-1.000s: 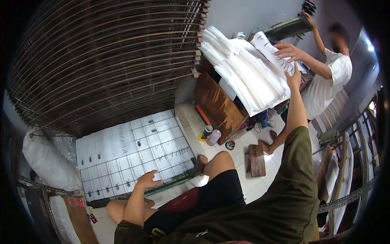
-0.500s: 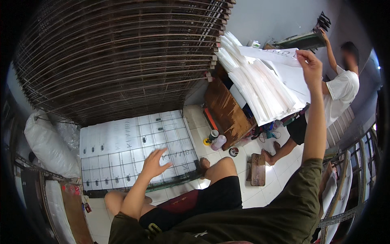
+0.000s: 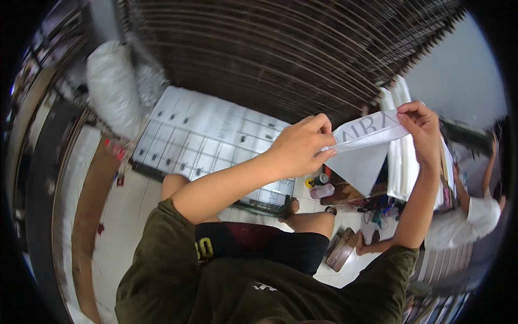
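I hold a white sheet [image 3: 362,151] with grey lettering up in front of me. My left hand [image 3: 299,144] pinches its left end. My right hand [image 3: 422,129] pinches its upper right corner. The sheet is folded over along its top, and its lower part hangs down to a point. Below it on the floor lies a large white gridded board [image 3: 205,140] in a dark frame. My bare knees [image 3: 174,183] rest at the board's near edge.
A rack of dark slats [image 3: 280,48] fills the back. A stack of white sheets [image 3: 402,173] stands at the right. Another person in a white shirt [image 3: 464,221] sits at far right. Small jars [image 3: 321,189], a wooden block [image 3: 341,249] and a white sack [image 3: 113,86] lie around.
My left hand has risen off the gridded board and taken the sheet's left end. My right hand has brought the sheet from the stack to in front of me. The view has swung left.
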`<state>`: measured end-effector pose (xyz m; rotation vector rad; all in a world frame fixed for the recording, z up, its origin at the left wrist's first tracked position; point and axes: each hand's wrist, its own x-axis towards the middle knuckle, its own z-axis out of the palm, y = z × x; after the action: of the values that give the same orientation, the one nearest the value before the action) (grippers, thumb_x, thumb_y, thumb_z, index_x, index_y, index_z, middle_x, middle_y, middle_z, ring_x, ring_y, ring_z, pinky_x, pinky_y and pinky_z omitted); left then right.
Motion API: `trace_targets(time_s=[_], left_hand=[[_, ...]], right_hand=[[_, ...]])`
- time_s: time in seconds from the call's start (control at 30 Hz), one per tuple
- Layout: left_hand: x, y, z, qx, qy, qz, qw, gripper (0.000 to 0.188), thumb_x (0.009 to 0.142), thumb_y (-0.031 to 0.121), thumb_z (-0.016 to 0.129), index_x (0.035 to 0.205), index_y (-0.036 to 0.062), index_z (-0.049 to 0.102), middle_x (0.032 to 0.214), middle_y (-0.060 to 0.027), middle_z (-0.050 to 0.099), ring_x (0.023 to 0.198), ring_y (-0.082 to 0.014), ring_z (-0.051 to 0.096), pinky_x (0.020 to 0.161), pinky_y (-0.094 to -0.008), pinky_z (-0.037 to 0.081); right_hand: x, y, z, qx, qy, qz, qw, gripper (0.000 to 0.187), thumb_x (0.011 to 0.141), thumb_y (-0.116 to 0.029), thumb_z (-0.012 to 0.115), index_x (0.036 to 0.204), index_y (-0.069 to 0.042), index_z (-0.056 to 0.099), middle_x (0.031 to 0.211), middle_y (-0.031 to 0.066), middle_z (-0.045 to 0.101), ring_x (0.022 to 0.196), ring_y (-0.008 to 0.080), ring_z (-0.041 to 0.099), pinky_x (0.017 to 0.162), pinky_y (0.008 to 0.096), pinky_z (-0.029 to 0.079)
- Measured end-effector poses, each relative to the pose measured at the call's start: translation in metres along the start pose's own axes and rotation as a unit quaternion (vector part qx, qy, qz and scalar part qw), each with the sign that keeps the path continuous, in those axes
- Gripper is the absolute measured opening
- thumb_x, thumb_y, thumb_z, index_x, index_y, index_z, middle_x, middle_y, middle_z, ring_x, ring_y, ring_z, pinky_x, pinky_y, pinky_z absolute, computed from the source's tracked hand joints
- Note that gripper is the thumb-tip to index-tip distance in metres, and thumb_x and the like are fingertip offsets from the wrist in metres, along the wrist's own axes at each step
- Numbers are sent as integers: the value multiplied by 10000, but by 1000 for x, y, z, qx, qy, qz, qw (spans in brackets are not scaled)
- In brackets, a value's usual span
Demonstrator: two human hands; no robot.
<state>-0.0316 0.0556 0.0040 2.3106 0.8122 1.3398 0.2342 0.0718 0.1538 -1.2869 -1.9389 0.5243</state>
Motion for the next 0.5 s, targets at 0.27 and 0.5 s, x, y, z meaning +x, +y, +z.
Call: trace_targets(time_s=[0.27,0.5], left_hand=[[-58,-64,36,-48,-6,-268,962,195,783,168,683,928,38,689,804,-167,680,754,-343,661,696,-445,515],[-94,-72,86,-57,74,-344,934,220,765,133,666,939,-2,663,830,-206,678,759,-379,659,721,-458,527]], right_hand=[[7,78,165,-112,34,23,993,392,920,-223,625,1253,-22,582,1210,156,602,1022,169,592,876,303,466],[-43,74,247,-161,-141,132,968,570,971,-490,445,863,4,707,635,170,634,662,271,660,666,361,494]])
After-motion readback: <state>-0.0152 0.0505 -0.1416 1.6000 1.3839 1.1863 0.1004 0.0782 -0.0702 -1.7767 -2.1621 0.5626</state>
